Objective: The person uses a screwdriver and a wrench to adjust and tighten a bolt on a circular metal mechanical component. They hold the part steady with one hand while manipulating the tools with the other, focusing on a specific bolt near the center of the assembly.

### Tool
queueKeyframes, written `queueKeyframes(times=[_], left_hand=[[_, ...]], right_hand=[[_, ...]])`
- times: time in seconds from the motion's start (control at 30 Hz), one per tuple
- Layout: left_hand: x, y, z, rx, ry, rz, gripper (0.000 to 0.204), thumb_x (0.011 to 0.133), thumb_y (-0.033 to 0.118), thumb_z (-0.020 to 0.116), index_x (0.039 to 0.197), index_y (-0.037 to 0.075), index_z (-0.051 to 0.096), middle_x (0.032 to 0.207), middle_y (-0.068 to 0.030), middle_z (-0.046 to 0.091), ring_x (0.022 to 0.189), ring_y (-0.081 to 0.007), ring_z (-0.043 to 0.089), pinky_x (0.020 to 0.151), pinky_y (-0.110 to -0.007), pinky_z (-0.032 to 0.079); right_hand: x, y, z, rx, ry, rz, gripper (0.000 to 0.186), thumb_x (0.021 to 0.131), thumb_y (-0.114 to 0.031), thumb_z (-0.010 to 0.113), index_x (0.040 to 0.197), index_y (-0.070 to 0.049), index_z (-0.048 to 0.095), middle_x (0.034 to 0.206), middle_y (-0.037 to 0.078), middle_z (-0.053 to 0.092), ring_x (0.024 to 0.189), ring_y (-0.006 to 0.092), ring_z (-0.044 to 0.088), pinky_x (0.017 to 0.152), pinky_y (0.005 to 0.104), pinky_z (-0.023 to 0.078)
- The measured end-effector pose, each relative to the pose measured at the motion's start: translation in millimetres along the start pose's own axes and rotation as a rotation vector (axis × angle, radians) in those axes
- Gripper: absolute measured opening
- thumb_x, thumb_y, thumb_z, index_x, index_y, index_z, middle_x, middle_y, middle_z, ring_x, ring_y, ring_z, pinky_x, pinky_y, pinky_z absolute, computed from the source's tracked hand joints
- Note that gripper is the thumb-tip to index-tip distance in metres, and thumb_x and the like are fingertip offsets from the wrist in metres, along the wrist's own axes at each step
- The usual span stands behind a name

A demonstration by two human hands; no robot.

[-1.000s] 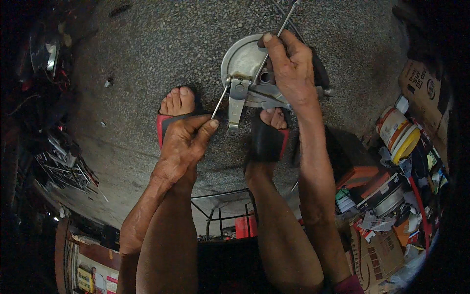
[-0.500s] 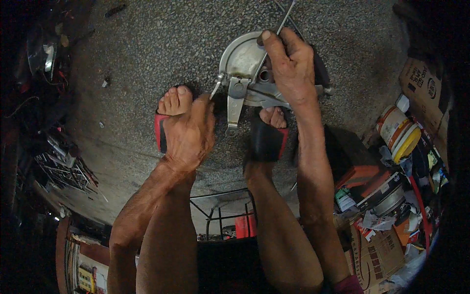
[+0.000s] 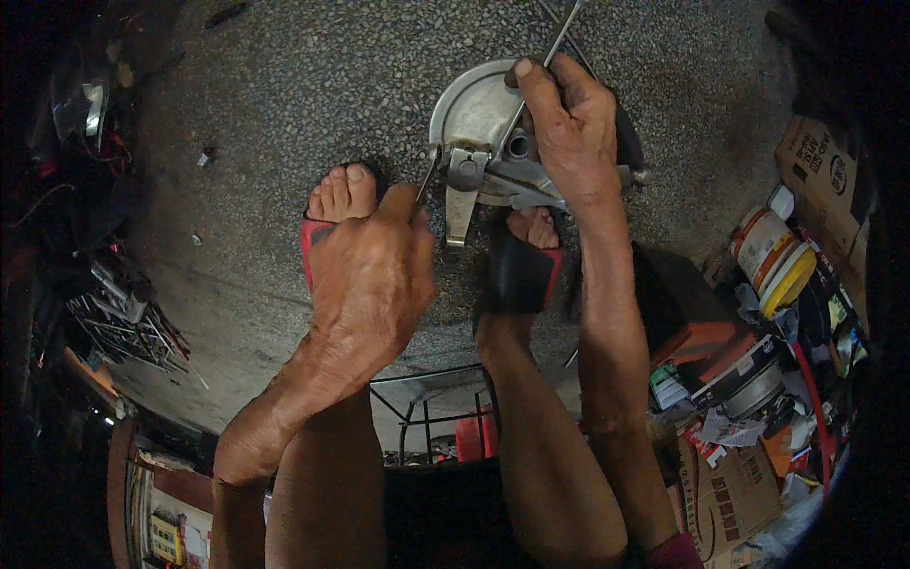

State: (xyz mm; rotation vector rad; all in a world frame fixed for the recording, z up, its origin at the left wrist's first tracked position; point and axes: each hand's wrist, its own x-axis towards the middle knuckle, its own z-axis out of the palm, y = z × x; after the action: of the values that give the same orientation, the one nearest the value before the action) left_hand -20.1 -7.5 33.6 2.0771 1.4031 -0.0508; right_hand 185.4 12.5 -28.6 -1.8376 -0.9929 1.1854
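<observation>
Both hands (image 3: 373, 275) (image 3: 580, 142) have fingers (image 3: 400, 202) closed round slim tools (image 3: 427, 177) (image 3: 563, 32), sandals (image 3: 519, 275) nearby, bucket (image 3: 773, 256) at right.

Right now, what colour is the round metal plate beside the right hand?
The round metal plate is dull silver-grey; it shows best in the head view.

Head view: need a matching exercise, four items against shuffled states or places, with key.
Column one
1. Left hand
2. Right hand
3. Flat metal lever
4. Tub

Column two
A. Shows a yellow rim, at the right of the picture
B. Extends from the clamp toward the picture's lower edge
C. Grips a thin rod that slants over the round metal plate
D. Grips a slim tool whose far end is beside the clamp

Pairs: 1-D, 2-C, 3-B, 4-A
</observation>
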Motion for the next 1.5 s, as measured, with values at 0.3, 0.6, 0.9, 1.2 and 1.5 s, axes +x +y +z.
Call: queueKeyframes(times=[0.3,0.6,0.9,1.2,1.5], left_hand=[[12,7,-17,0.034,-0.147,-0.027,0.017,0.091,0.010,0.055,0.099,-0.003,0.062,0.102,-0.0337,0.062,0.098,-0.0503,0.059,0.088,-0.053,0.049],[27,11,-39,0.037,-0.327,-0.029,0.020,0.090,0.016,0.058,0.094,-0.002,0.064,0.090,-0.0276,0.065,0.087,-0.0465,0.062,0.078,-0.053,0.050],[50,3,-59,-0.022,-0.437,0.003,0.019,0.088,0.017,0.059,0.091,0.000,0.067,0.082,-0.0250,0.066,0.079,-0.0455,0.063,0.074,-0.053,0.050],[27,7,-32,-0.100,-0.120,-0.013,0.011,0.078,0.013,0.067,0.076,0.002,0.067,0.071,-0.0228,0.065,0.072,-0.0411,0.066,0.068,-0.049,0.055],[27,6,-30,-0.113,-0.178,-0.049,0.018,0.083,0.014,0.063,0.091,0.000,0.067,0.087,-0.0245,0.065,0.081,-0.0452,0.063,0.073,-0.051,0.051]], right_hand=[[0,-3,-2,-0.062,-0.010,0.030,0.035,0.095,-0.035,0.060,0.089,0.000,0.066,0.065,0.008,0.057,0.056,0.0160,0.049,0.054,0.0336,0.039],[0,0,1,0.027,0.003,0.016,0.031,0.097,-0.033,0.062,0.089,-0.003,0.067,0.056,-0.007,0.044,0.049,0.0018,0.036,0.045,0.0236,0.026],[2,-1,4,-0.022,-0.002,-0.022,0.031,0.098,-0.032,0.062,0.090,-0.003,0.068,0.058,-0.007,0.045,0.052,0.0012,0.037,0.046,0.0232,0.026],[4,4,4,-0.078,-0.031,0.008,0.037,0.093,-0.035,0.062,0.084,0.001,0.061,0.063,0.014,0.058,0.058,0.0187,0.050,0.057,0.0405,0.043],[3,-1,6,-0.090,-0.001,-0.024,0.034,0.093,-0.031,0.061,0.082,0.001,0.062,0.063,0.015,0.058,0.057,0.0201,0.052,0.056,0.0407,0.043]])
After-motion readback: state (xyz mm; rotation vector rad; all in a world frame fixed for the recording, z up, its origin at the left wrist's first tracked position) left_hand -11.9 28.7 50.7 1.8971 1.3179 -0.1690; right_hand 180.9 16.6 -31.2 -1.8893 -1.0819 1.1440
